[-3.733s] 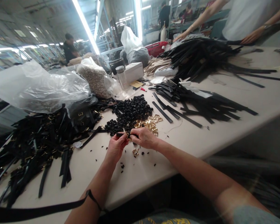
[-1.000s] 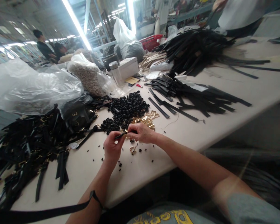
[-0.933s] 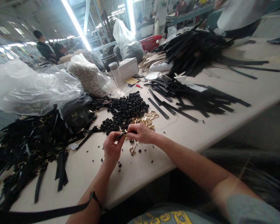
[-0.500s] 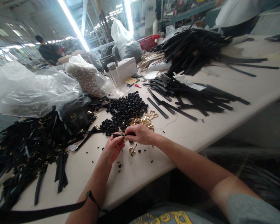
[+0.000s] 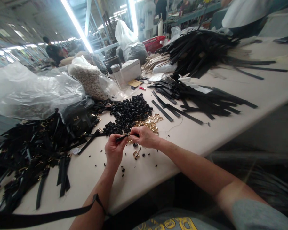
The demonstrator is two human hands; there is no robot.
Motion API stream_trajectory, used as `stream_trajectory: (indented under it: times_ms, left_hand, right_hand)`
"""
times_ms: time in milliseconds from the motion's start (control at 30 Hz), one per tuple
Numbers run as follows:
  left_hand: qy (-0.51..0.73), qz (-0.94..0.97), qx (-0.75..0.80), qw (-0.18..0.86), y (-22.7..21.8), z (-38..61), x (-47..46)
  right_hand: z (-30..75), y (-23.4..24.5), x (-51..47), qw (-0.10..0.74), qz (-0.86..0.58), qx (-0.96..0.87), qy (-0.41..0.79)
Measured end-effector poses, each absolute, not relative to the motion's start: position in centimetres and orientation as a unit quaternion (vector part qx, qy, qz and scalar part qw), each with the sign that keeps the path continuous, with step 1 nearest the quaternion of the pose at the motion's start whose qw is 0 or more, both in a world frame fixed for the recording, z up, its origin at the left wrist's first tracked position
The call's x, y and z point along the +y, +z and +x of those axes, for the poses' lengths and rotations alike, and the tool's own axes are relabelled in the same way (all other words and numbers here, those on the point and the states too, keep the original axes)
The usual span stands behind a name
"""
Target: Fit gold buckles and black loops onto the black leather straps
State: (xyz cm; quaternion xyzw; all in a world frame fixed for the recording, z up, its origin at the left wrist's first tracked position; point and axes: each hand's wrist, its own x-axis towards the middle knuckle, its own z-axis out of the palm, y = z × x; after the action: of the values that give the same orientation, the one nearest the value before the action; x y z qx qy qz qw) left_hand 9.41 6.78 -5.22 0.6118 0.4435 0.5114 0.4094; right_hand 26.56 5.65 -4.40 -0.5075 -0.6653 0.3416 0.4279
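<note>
My left hand [image 5: 114, 150] and my right hand [image 5: 144, 137] meet over the pale table [image 5: 230, 124], both pinched on a short black strap [image 5: 121, 137] held between them. Just beyond my fingers lie a heap of black loops [image 5: 131, 111] and a small pile of gold buckles [image 5: 150, 125]. One gold buckle [image 5: 135, 154] and scattered black bits lie under my hands. A long black strap [image 5: 38, 215] hangs from my left forearm.
A big heap of black straps with buckles [image 5: 33, 147] fills the left. Cut black strips [image 5: 199, 100] lie to the right, a larger pile [image 5: 201, 51] behind. Plastic bags [image 5: 36, 89], a tumbler [image 5: 116, 76] and a white box [image 5: 132, 68] stand at the back. People work beyond.
My hands stay in place working the short strap; my left hand has turned its end slightly upward. The view has shifted a little.
</note>
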Motion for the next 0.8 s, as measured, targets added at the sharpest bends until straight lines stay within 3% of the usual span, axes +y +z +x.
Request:
stream_trajectory:
  times_ms: [100,267,533,800]
  left_hand:
    - [0.510,0.644,0.428,0.378,-4.8,9.3,6.3]
    - [0.486,0.640,0.362,0.473,-4.3,9.2,6.3]
    - [0.380,0.576,0.379,0.617,-4.1,8.7,7.3]
    - [0.311,0.585,0.411,0.626,-4.6,8.2,7.6]
  right_hand:
    - [26.7,-4.3,5.8,0.439,-0.525,-0.654,0.323]
    - [27.5,-3.9,5.7,0.442,-0.512,-0.659,0.328]
    - [28.1,-4.2,5.6,0.331,-0.445,-0.782,0.283]
    - [29.0,-3.7,5.5,0.275,-0.443,-0.838,0.160]
